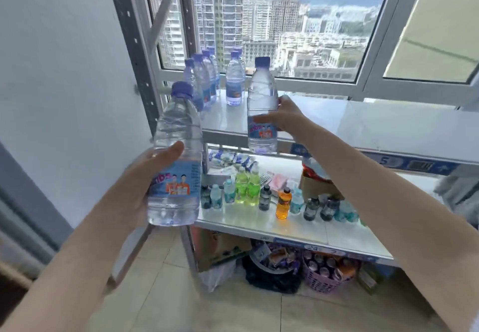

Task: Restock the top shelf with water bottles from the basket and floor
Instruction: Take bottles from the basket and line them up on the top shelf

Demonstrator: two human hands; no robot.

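My left hand (pixel 145 183) grips a clear water bottle (pixel 176 137) with a purple cap, held upright to the left of the rack. My right hand (pixel 287 116) grips a second such bottle (pixel 261 90) around its middle, upright, in front of the top shelf's (pixel 350 121) front edge. Its base hangs lower than the shelf surface. Several water bottles (pixel 204 80) stand in a row at the shelf's far left by the window, and another one (pixel 234 80) stands just right of them.
The middle shelf (pixel 298 228) holds several small coloured drink bottles and a cardboard box (pixel 316 183). On the floor under the rack stand a purple basket (pixel 324 274) of cans, a dark bin of snack packs and a box. A grey upright post (pixel 132 41) borders the rack's left side.
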